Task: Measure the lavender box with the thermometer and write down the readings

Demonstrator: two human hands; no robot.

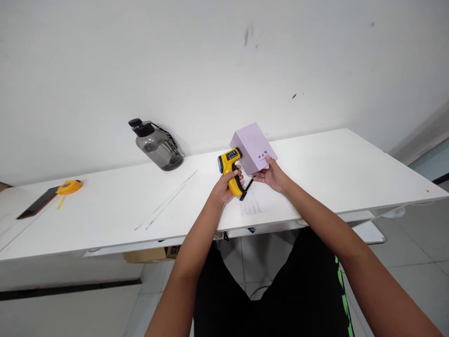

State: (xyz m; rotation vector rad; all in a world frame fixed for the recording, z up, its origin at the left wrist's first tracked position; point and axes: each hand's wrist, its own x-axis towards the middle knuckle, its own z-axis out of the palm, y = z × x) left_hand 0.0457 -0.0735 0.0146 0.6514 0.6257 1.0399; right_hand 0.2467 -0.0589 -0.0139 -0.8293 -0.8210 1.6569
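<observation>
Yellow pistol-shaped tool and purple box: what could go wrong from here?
The yellow tool may bump the purple box, since its end sits right beside it. The black piece at the handle's foot could catch on the right hand, close by. The box might slip: that hand grips only one end.

Head-worn view, facing forward, downward, hands near

Sideways "S" on the cardboard box, other lettering illegible

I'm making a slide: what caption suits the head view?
Left hand grips a yellow thermometer; right hand holds a lilac box at a table.
</observation>
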